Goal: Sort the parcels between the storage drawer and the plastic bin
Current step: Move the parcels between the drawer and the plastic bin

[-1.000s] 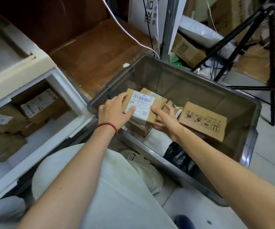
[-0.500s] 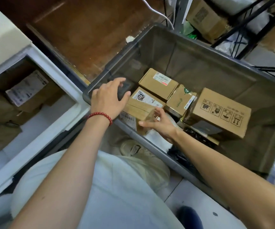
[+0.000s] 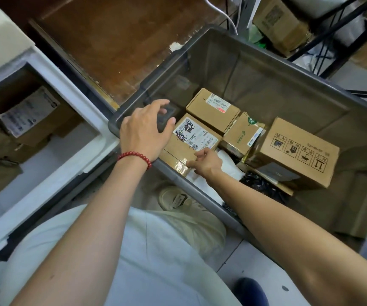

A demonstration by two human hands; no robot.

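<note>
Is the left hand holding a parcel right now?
No, the left hand is spread open above the plastic bin corner, gripping nothing; the right hand pinches the scribbled-label parcel.

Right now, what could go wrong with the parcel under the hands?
The right hand holds the scribbled-label parcel only by its near edge, the left hand open above it: it might slip. The big box sits tilted and could slide onto the green-logo parcel beside it.

- Storage drawer (image 3: 67, 91) stands left of the plastic bin (image 3: 147, 85), with parcels (image 3: 30, 115) inside it
- In the bin's near left corner lies a labelled parcel (image 3: 191, 140), a second parcel (image 3: 213, 109) behind it
- To their right sits a small parcel (image 3: 242, 133), then a large parcel (image 3: 293, 151) farthest right
</note>
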